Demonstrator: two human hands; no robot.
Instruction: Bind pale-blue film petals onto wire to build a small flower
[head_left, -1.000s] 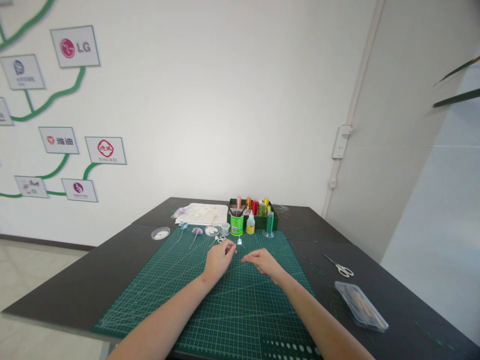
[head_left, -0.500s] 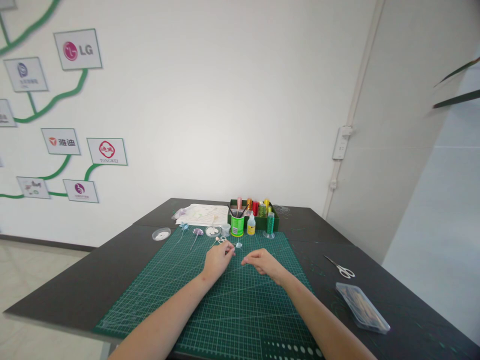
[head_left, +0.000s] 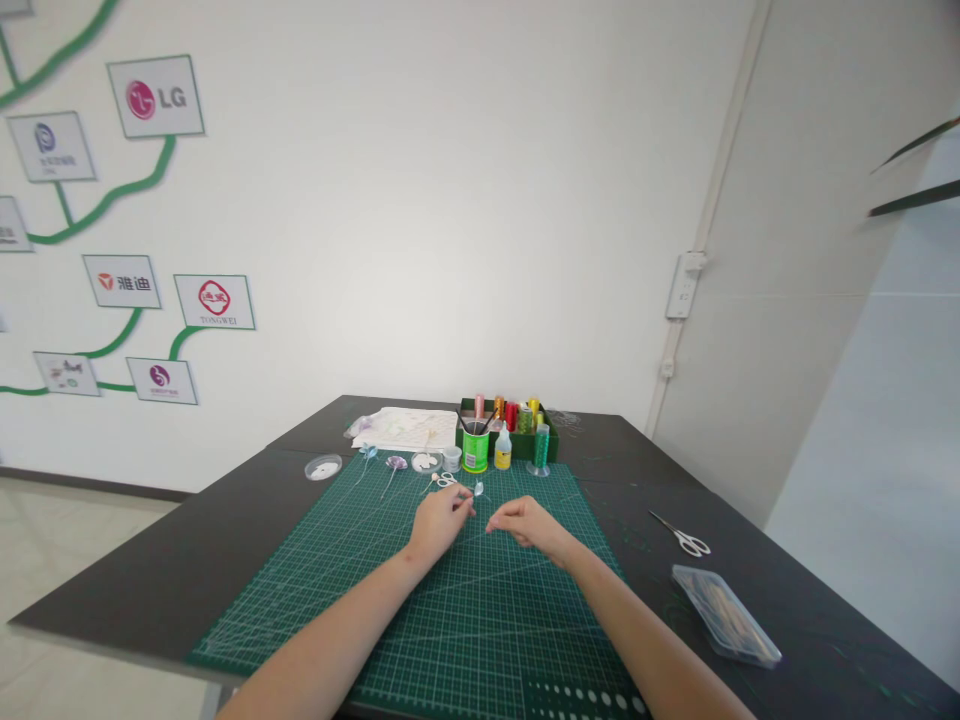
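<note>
Both my hands hover over the middle of a green cutting mat (head_left: 465, 620) on a dark table (head_left: 172, 570). My left hand (head_left: 439, 520) is closed in a pinch on a thin wire whose small pale petal (head_left: 478, 489) sticks up above the fingers. My right hand (head_left: 525, 521) is also closed in a pinch, close beside the left; what it holds is too thin to make out. Small wire flowers (head_left: 394, 464) and round dishes (head_left: 424, 462) lie on the mat beyond my hands.
A green box (head_left: 510, 425) of thread spools, a green cup (head_left: 474, 450), a glue bottle (head_left: 502, 450) and a bead tube (head_left: 540, 447) stand at the mat's far edge. Scissors (head_left: 681, 537) and a clear plastic case (head_left: 724, 612) lie at right. A white dish (head_left: 323, 467) sits at left.
My hands have stayed almost in place; the two pinches have come slightly closer together, and the petal has shifted a little.
</note>
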